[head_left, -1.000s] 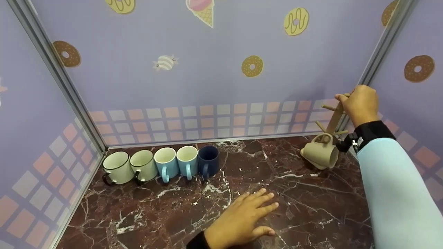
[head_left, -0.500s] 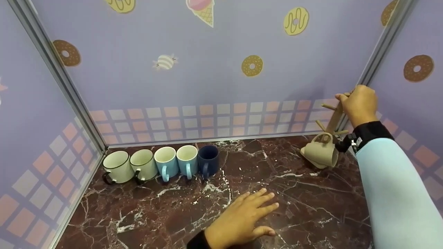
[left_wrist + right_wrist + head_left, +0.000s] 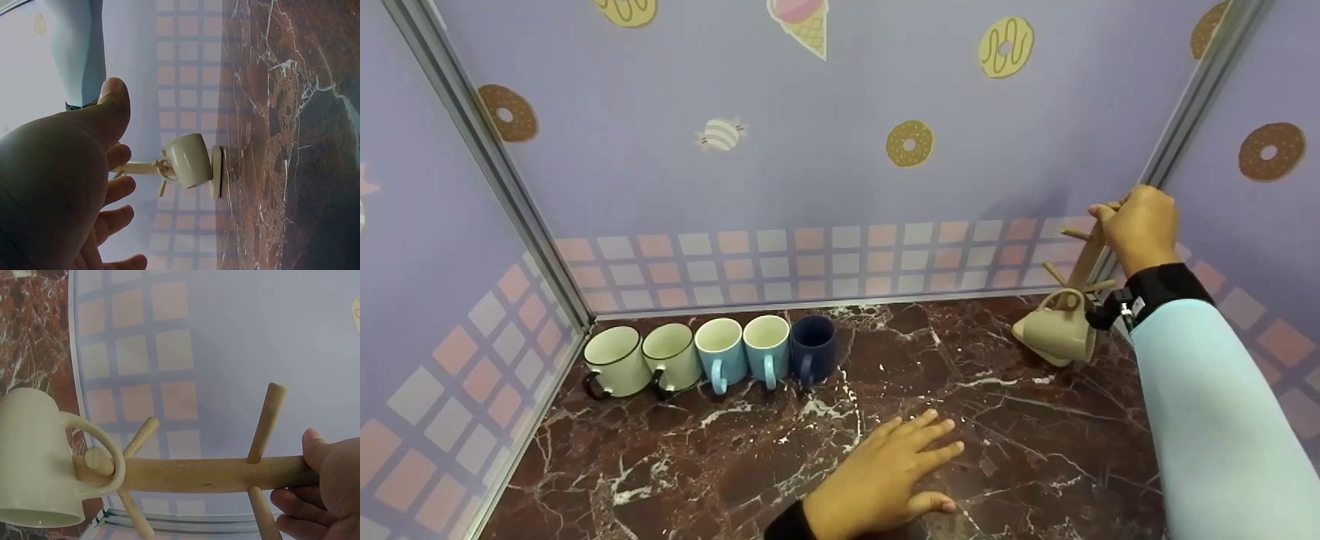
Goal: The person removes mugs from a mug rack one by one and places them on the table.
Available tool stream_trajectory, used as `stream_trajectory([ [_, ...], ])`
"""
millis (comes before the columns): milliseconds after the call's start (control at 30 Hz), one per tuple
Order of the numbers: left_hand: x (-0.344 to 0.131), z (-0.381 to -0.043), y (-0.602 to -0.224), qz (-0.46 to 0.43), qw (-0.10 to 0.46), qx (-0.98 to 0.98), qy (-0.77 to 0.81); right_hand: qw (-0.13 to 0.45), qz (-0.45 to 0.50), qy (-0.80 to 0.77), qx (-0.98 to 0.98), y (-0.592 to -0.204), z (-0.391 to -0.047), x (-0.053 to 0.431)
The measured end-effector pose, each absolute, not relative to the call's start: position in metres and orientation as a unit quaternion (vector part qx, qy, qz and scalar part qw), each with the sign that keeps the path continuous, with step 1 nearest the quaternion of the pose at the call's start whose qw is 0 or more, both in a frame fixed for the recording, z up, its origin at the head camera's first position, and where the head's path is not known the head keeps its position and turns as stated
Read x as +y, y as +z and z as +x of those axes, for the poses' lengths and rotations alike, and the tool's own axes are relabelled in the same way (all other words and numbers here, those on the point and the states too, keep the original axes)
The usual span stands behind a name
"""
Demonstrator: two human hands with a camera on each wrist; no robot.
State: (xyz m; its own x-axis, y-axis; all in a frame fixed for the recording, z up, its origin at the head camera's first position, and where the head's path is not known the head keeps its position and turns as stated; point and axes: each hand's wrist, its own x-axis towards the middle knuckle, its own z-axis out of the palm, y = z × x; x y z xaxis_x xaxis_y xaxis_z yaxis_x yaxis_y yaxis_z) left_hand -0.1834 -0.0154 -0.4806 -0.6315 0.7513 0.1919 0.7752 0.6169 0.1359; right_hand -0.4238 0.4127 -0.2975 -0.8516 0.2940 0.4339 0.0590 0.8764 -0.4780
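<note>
A wooden mug tree (image 3: 1086, 262) with several pegs stands in the back right corner. My right hand (image 3: 1144, 229) grips the top of its post; in the right wrist view the thumb and curled fingers (image 3: 301, 509) close round the post (image 3: 191, 473). From a low peg a cream mug (image 3: 1056, 335) hangs by its handle, tilted on its side above the tree's base (image 3: 216, 171). My left hand (image 3: 877, 476), palm down with fingers spread, is low over the front middle of the marbled table (image 3: 720, 465) and holds nothing.
Along the back left stand a row of upright mugs: two white ones with black handles (image 3: 615, 367), two light blue ones (image 3: 724, 364) and a dark blue one (image 3: 814, 352). Patterned lilac walls (image 3: 840, 187) close off the back and both sides.
The cream mug has turned slightly on its peg, so less of its opening shows in the head view. Both hands keep their places.
</note>
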Motion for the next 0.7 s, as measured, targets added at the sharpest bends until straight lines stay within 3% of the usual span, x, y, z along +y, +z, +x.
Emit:
stream_trajectory([
  [333,-0.018,-0.183,-0.482,-0.428,0.058,-0.897,-0.093,0.246,-0.120,0.306,-0.912,-0.309,-0.415,0.400],
  [700,-0.012,-0.181,-0.480,-0.449,0.070,-0.884,-0.111,0.358,-0.112,0.378,-0.847,-0.324,-0.378,0.380],
])
